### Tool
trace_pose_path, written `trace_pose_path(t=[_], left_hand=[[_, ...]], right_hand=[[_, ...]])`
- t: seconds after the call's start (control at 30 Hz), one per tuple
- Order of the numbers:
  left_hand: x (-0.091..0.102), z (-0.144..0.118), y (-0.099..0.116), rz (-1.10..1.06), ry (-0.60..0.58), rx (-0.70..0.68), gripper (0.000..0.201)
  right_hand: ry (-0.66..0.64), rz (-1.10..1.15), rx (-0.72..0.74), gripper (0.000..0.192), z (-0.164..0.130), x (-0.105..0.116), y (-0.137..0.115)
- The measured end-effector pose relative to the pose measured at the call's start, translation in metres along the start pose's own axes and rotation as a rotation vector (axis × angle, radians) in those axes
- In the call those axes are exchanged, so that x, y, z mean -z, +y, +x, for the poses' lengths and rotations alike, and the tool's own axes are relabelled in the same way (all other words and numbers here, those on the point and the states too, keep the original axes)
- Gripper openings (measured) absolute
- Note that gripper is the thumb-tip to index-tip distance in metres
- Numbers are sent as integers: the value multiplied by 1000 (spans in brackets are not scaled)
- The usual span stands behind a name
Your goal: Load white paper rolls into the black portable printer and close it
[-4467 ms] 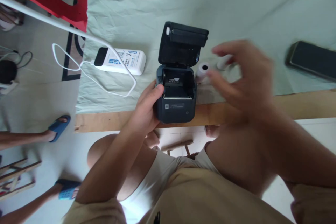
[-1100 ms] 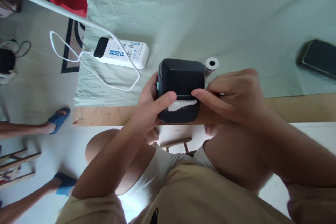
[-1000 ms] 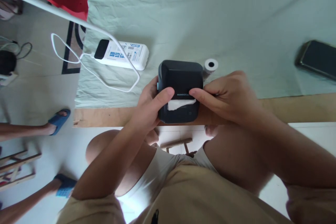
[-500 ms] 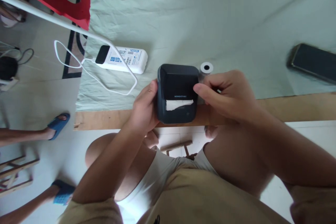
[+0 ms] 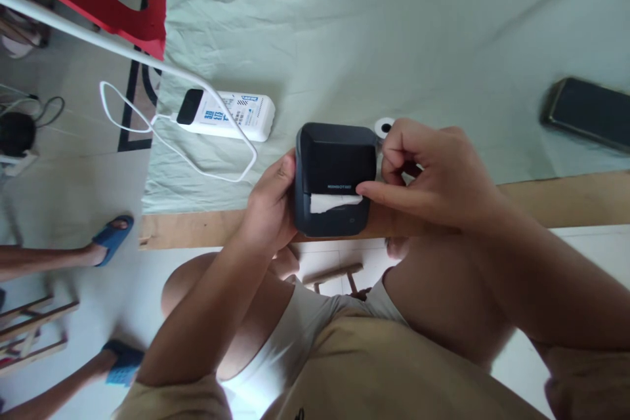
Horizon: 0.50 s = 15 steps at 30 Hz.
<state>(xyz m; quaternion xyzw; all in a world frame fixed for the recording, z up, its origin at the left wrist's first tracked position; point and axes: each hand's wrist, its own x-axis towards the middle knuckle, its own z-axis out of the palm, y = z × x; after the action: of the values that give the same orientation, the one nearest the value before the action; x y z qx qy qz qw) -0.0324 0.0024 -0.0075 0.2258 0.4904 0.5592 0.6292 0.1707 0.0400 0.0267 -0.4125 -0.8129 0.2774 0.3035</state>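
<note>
A small black label printer [image 5: 337, 151] is held over the table's front edge, its lid closed. A strip of white paper [image 5: 335, 202] with a torn edge sticks out of its slot. My left hand [image 5: 270, 207] grips the printer's left side, the thumb on the edge and the fingers hidden beneath. At the right end of the slot, the thumb tip of my right hand [image 5: 428, 167] touches the printer beside the paper. The other fingers of that hand are curled, apart from the thumb. Just behind them stands a small white paper roll [image 5: 384, 128], partly covered.
On the green cloth [image 5: 344, 33] lie a white power bank [image 5: 236, 115] with a white cable [image 5: 197, 174], and at right a black phone [image 5: 590, 111]. A wooden edge [image 5: 551, 200] runs along the front. Red plastic furniture [image 5: 113, 6] and another person's slippered feet [image 5: 113, 239] are at left.
My right thumb has moved down from the right edge of the printer's lid to the end of the paper slot. My left hand keeps its hold on the printer.
</note>
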Motion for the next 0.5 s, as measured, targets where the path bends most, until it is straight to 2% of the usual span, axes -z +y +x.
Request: trace_pose_path(t=[0.1, 0.17, 0.23, 0.3, 0.37, 0.5], left_hand=[[1, 0, 0, 7, 34, -5, 31], [1, -1, -1, 14, 29, -3, 33], [0, -1, -1, 3, 7, -6, 30], [0, 0, -3, -23, -18, -28, 23], [1, 0, -4, -36, -45, -35, 18], [2, 1, -5, -17, -68, 8, 20]], right_hand=[[15, -32, 75, 43, 1, -1, 0], [-17, -82, 102, 45, 1, -1, 0], [6, -164, 173, 43, -1, -2, -1], [136, -243, 278, 40, -2, -3, -3], [302, -297, 318, 35, -4, -4, -7], [544, -238, 183, 30, -1, -9, -11]])
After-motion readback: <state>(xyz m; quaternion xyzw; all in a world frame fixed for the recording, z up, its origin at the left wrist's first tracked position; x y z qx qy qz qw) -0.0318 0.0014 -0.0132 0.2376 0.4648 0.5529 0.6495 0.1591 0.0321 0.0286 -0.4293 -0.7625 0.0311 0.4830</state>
